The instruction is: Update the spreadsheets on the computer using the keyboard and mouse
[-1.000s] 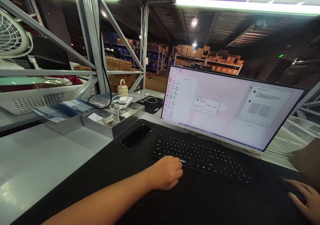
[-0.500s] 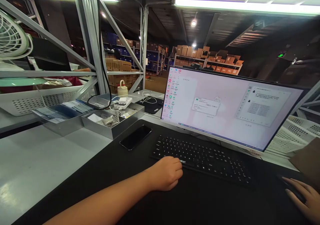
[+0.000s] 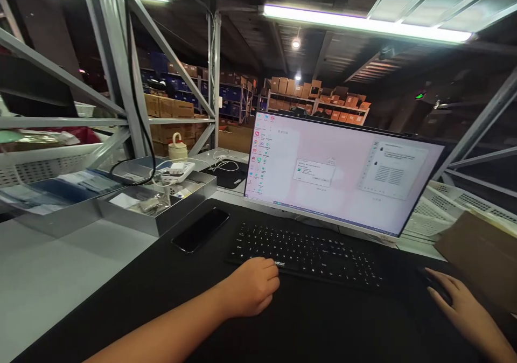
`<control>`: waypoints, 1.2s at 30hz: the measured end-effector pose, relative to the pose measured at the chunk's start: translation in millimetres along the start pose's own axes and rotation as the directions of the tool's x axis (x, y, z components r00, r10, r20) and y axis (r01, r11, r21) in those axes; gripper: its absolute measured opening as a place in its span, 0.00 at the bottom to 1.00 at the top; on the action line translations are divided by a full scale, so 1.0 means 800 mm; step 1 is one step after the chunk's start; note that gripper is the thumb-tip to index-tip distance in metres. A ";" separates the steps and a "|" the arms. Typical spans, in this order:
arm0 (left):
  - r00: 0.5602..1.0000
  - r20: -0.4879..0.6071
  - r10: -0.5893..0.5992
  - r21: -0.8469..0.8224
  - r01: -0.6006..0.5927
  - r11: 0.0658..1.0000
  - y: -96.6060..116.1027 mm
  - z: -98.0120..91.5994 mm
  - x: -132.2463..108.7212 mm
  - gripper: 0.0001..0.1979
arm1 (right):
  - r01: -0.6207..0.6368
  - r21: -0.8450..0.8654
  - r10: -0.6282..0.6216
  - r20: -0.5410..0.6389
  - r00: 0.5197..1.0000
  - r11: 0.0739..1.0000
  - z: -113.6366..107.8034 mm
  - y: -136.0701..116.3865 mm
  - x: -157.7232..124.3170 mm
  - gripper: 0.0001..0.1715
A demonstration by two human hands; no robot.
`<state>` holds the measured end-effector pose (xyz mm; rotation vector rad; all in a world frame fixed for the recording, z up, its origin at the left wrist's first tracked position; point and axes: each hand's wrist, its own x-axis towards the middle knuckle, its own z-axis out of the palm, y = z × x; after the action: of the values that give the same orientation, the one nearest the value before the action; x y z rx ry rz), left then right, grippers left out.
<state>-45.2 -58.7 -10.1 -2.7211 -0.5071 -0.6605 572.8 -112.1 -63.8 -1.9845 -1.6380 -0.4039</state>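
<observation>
Warehouse racking and stacked cartons fill the dim background; work goes on at a tabletop [image 3: 48,277] covered by a black mat [image 3: 323,325].

Left hand [image 3: 252,287] rests in a loose fist on the mat, knuckles touching the near edge of the keyboard [image 3: 307,252], pinching nothing. Right hand [image 3: 460,304] lies flat, fingers gently spread, over a dark mouse [image 3: 434,286]; most of the mouse is hidden under the fingers, so how firm the grip is I cannot tell.

Monitor [image 3: 343,174] stands just behind the keyboard, lit, with a small dialog window at centre and a list panel on its right side. Phone [image 3: 201,229] lies face up, just left of the keyboard. Beyond it, metal trays [image 3: 161,204] hold small parts, a charger and cables. Brown carton [image 3: 480,255] sits just beside the right hand.

Risks, as judged: the carton crowds the mouse, so a wide sweep could knock into it. The left forearm lies near the phone; a sideways shift might push it along the mat. Loose cable by the trays could snag.
</observation>
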 end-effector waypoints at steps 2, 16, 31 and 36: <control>0.999 -0.032 -0.005 -0.013 0.004 1.000 0.000 0.001 -0.001 0.07 | -0.025 0.026 0.025 0.036 0.999 0.999 -0.002 -0.004 -0.001 0.35; 0.996 -0.077 -0.045 -0.069 0.039 0.997 -0.001 0.002 -0.001 0.08 | -0.072 0.010 0.071 0.024 0.997 0.997 -0.006 -0.011 -0.003 0.35; 0.997 -0.059 -0.057 -0.082 0.052 0.995 -0.001 0.008 -0.004 0.09 | -0.118 -0.004 0.117 -0.011 0.993 0.993 0.000 -0.003 0.002 0.34; 0.997 -0.051 -0.057 -0.077 0.053 0.996 0.000 0.004 -0.003 0.09 | -0.129 -0.009 0.129 -0.010 0.992 0.992 -0.004 -0.011 0.002 0.34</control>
<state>-46.4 -58.0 -13.9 -2.7598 -0.5575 -0.7784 565.1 -111.3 -58.6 -2.0793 -1.4939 -0.3729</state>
